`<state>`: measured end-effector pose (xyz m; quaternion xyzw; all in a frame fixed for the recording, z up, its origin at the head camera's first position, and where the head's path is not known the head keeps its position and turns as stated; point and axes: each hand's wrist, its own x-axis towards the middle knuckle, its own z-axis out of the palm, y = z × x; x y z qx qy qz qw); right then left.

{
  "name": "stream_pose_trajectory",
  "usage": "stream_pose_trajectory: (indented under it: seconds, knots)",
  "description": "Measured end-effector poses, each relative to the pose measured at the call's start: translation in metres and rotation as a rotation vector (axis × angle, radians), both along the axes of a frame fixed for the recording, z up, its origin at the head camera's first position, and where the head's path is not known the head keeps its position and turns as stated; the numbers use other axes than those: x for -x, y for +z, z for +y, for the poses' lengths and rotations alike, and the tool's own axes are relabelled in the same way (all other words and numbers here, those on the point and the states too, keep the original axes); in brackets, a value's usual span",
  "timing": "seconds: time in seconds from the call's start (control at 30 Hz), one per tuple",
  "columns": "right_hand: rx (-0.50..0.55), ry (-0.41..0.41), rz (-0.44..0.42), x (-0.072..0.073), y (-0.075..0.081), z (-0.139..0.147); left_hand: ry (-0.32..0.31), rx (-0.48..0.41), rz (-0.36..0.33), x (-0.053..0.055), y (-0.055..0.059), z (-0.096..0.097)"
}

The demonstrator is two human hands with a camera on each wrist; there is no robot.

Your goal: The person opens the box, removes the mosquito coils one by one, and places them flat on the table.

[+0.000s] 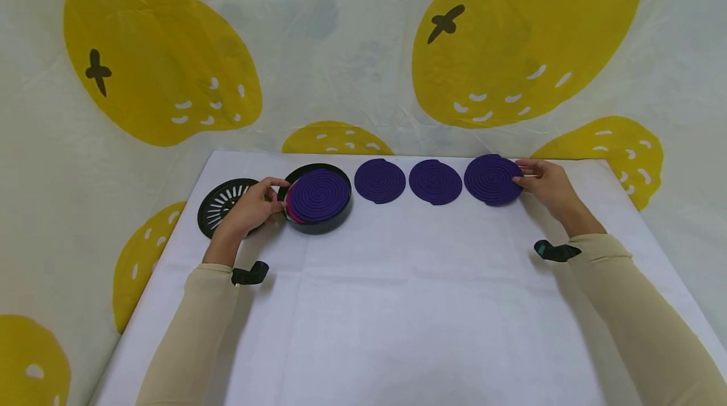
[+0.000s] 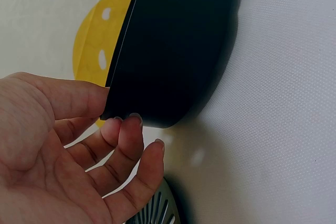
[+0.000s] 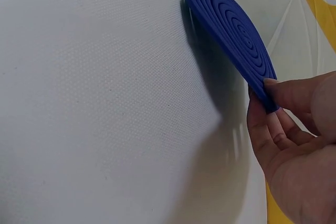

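Note:
My left hand holds the rim of a round black holder between thumb and fingers, at its left side. Inside the holder lie a purple spiral coaster and, peeking out beneath it, a pink one. At the far right of the row, my right hand pinches the edge of another purple spiral coaster. In the right wrist view that coaster is tilted, raised off the cloth with a shadow below, thumb on top and fingers underneath.
Two more purple coasters, one left and one right, lie between the hands along the back edge. A black slotted lid lies left of the holder, partly behind my left hand. White cloth covers the table; a patterned curtain hangs behind.

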<state>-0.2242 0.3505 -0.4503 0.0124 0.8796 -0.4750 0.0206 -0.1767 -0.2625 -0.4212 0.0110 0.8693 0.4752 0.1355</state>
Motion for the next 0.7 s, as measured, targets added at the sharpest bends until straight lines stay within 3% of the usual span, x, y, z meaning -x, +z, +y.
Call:
stream_pose_trajectory:
  seconds: [0.23, 0.7]
  knots:
    - [-0.057, 0.034, -0.053, 0.0030, 0.0040, 0.0004, -0.004, 0.004, 0.007, 0.0001, -0.0001, -0.0001]
    - [-0.079, 0.030, -0.063, 0.0073, 0.0022, -0.0004, -0.005, 0.003, 0.004, 0.0000, 0.0000, -0.0003]
